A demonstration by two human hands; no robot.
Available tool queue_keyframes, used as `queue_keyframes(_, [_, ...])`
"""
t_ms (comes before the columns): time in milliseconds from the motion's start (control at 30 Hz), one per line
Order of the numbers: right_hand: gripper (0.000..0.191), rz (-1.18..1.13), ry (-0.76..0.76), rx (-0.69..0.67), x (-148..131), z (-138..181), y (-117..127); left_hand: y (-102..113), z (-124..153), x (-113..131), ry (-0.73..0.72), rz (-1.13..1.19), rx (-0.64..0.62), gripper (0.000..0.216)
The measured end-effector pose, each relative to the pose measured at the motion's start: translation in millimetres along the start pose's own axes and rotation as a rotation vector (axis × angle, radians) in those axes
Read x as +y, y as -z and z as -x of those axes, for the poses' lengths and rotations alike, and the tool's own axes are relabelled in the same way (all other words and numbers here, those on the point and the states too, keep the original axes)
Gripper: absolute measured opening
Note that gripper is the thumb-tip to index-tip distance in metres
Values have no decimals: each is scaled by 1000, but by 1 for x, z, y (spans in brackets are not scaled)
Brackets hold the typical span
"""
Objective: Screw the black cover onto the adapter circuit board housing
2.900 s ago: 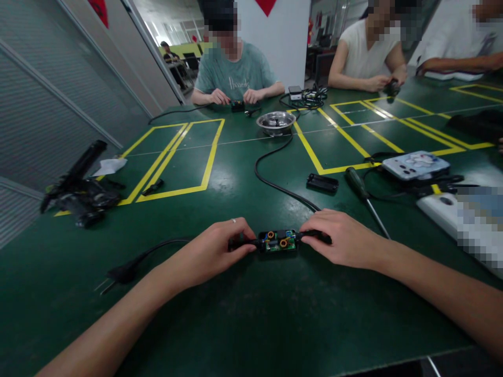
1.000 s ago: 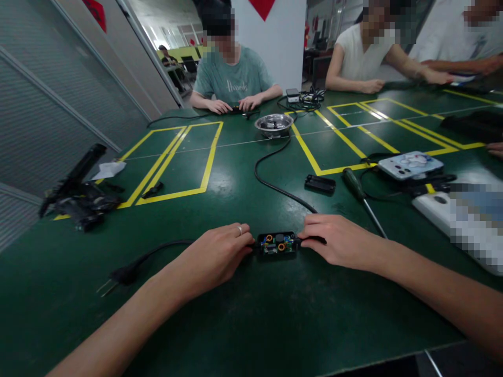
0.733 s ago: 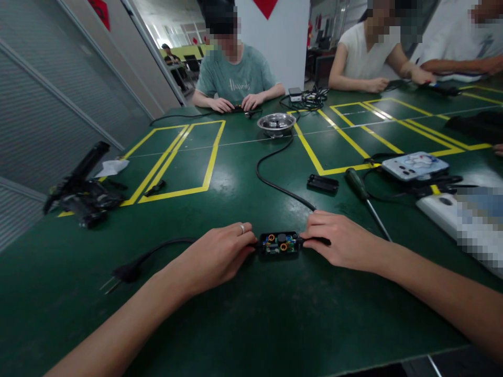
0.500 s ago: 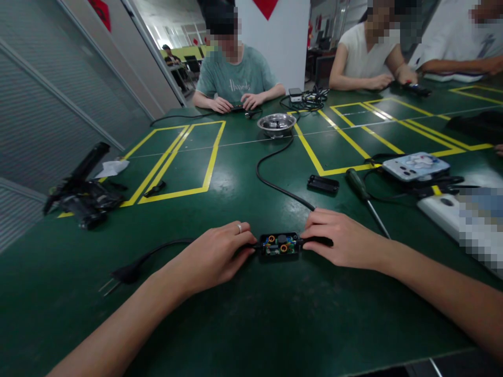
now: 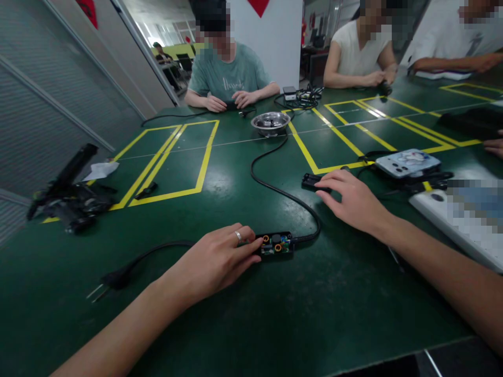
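Note:
My left hand (image 5: pixel 222 256), a ring on one finger, is closed round the left end of a small open black case (image 5: pixel 291 250). Its circuit board (image 5: pixel 271 245) shows copper-ringed coils. A black cord (image 5: pixel 291 196) leaves the case on the right; another with a two-pin plug (image 5: pixel 116 279) emerges left of my hand. Farther up the table, my right hand (image 5: pixel 351 201) has its thumb and fingers at the right end of a black case cover (image 5: pixel 309 180), closed on it. Beneath that hand lies a screwdriver (image 5: pixel 395 257), mostly hidden.
A metal bowl (image 5: pixel 271 123) holding small parts stands mid-table. Right are a phone (image 5: pixel 408 162) and a white device (image 5: pixel 436 207). Black gear (image 5: pixel 78 196) lies left, a small black piece (image 5: pixel 146 190) beside it. Several people sit across the table; one person's hand (image 5: pixel 494 146) shows at the right edge.
My right hand has let go of the cord beside the case and moved up and right to the cover. My left hand now reaches farther over the case's left end.

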State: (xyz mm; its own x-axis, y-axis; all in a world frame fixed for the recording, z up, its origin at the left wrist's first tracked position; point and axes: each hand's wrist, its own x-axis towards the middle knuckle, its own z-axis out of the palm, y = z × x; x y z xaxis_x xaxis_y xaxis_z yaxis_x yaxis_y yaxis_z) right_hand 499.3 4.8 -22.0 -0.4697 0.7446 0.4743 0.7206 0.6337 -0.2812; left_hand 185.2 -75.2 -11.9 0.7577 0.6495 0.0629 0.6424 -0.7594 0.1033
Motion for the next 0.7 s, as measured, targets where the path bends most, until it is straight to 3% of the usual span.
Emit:
queue_keyframes(133, [27, -222, 304, -157, -31, 11, -2, 1, -3, 9, -16, -123, -26, 29])
queue_keyframes(200, [30, -223, 378, -257, -46, 17, -5, 0, -4, 14, -25, -170, -25, 29])
queue_keyframes(367, [36, -151, 394, -379, -62, 25, -10, -2, -6, 23, -52, -280, -30, 24])
queue_keyframes(567, [36, -145, 348, -359, -72, 26, -9, -5, -8, 30, -114, -371, 7, 23])
queue_keyframes(700, [33, -213, 323, -277, -56, 18, -9, -4, -8, 31, -100, -398, -35, 25])
